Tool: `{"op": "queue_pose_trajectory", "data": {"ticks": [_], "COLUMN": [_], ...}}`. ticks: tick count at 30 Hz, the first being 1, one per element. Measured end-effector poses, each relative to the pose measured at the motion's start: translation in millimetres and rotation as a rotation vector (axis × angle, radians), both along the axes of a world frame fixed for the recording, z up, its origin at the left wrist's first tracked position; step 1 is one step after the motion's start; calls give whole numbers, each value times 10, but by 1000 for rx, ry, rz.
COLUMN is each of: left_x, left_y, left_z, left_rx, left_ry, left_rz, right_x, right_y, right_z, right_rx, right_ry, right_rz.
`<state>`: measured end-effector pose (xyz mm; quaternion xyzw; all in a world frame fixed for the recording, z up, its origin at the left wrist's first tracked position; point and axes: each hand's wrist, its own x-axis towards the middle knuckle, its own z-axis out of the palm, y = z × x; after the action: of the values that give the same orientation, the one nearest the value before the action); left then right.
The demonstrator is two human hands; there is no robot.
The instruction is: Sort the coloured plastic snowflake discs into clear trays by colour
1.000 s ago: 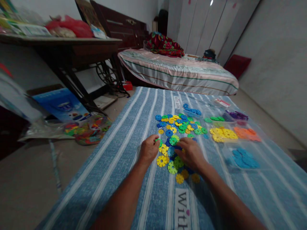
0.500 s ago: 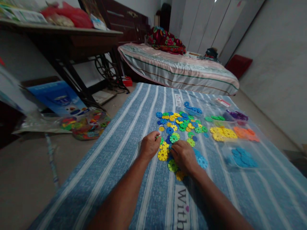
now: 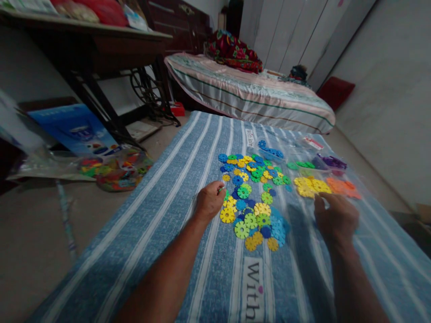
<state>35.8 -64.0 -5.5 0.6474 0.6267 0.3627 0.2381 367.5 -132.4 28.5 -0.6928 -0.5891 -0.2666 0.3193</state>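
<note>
A loose pile of blue, yellow and green toothed plastic discs point(image 3: 251, 197) lies on a blue striped mat point(image 3: 188, 179). My left hand point(image 3: 209, 202) rests at the pile's left edge, its fingers curled and pinching a small green disc point(image 3: 221, 190). My right hand point(image 3: 336, 217) hovers to the right of the pile, fingers bent downward, just below the yellow disc heap point(image 3: 310, 186). It covers the spot where a blue heap lay. Whether it holds anything is hidden.
Sorted heaps lie on clear plastic at the right: orange point(image 3: 343, 186), purple point(image 3: 332, 161), green point(image 3: 303, 165), blue point(image 3: 271, 153). A bag of mixed pieces point(image 3: 114, 170) and a blue box point(image 3: 74, 132) sit on the floor left. A bed point(image 3: 249, 96) and a table point(image 3: 87, 49) stand behind.
My right hand has left the middle of the pile and swung right, over the blue heap. The left hand stayed put. The camera tilted slightly down.
</note>
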Motion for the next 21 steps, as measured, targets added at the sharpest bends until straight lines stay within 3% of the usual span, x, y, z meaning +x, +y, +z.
{"op": "queue_pose_trajectory", "data": {"ticks": [3,7,9,12,15,21], "left_x": [4,0,-4,-11,-14,-4], "left_y": [-2,0,1,1,-1,-5], "left_z": [12,6,5,10,15,13], "left_rx": [-3,7,5,0,-3,-8], "left_ry": [13,9,8,5,4,-20], "left_rz": [2,-1,-5,-9,-13,-21], "right_x": [-65,-732,-1077,-1407,-1537,-1618], "right_y": [-45,-42,-14,46,95,105], "right_z": [-42,-132,-171,-204,-225,-295], "right_rx": [-12,-148,-239,-381,-486,-491], "right_ry": [14,103,97,38,-33,-42], "right_rz": [36,395,491,524,496,504]}}
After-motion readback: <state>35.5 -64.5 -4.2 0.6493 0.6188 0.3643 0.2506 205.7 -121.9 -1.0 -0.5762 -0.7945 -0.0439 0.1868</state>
